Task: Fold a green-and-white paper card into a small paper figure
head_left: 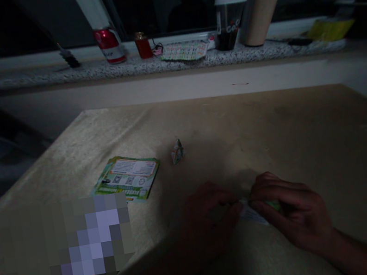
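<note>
The small white-and-green packet [253, 216] is mostly covered: a printed white strip shows between the two hands, with a bit of green under the fingers of the right hand [296, 212], whose thumb and fingertips pinch it. At its nine o'clock, the left hand [203, 216] has thumb and forefinger brought together on the packet's end, though deep shadow blurs the contact, and its other fingers are hard to make out. Both forearms are cut off by the bottom of the view, at seven and five o'clock. A blocky pixelated patch [91, 261] masks the lower left, around nine o'clock from the packet, and reaches the near corner of a green printed leaflet [129, 172], which lies flat at ten o'clock; its small text is unreadable. A crumpled scrap of wrapper [177, 152] stands at eleven o'clock, just beside the leaflet. Of the counter [329, 146], the far edge runs across at twelve, the side edges slant away at ten and two, and the near edge is out of view. The widest stretch for moving spreads from twelve to three o'clock of the right hand. Beyond the far edge, the windowsill [39, 77] carries a red can [110, 46] at eleven and a lidded plastic cup [225, 22] at twelve, beside a leaning cardboard tube [262, 2]; a yellow item [330, 29] at one is too blurred to identify.
</note>
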The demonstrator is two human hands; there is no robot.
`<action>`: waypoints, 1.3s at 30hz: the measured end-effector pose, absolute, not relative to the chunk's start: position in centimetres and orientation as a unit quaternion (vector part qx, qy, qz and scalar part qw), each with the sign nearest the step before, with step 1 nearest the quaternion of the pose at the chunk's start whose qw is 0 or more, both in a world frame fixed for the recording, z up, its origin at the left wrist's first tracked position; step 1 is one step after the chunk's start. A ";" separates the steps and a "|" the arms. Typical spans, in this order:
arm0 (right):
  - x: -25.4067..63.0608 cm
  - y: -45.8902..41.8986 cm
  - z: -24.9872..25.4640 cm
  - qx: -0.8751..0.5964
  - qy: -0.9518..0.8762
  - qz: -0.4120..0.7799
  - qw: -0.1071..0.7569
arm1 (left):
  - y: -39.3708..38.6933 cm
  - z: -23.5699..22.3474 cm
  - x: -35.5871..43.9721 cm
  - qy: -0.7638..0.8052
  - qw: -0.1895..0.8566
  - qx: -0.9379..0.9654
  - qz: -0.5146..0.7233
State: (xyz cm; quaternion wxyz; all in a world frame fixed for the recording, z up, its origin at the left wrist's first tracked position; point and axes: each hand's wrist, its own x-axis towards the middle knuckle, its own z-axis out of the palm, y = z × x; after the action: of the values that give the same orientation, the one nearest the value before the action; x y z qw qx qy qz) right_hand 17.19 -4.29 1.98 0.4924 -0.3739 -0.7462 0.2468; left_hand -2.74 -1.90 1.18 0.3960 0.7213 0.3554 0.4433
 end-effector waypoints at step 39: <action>17.3 -4.5 2.0 -0.472 -0.619 0.309 0.546 | -2.0 1.6 -2.6 0.402 0.428 0.701 0.406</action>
State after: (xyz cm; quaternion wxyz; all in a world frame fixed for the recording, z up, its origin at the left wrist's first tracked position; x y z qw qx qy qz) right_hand 17.27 -4.52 2.00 0.5458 -0.4725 -0.6193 0.3087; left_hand -2.59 -2.02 1.65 0.4276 0.7008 0.4018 0.4057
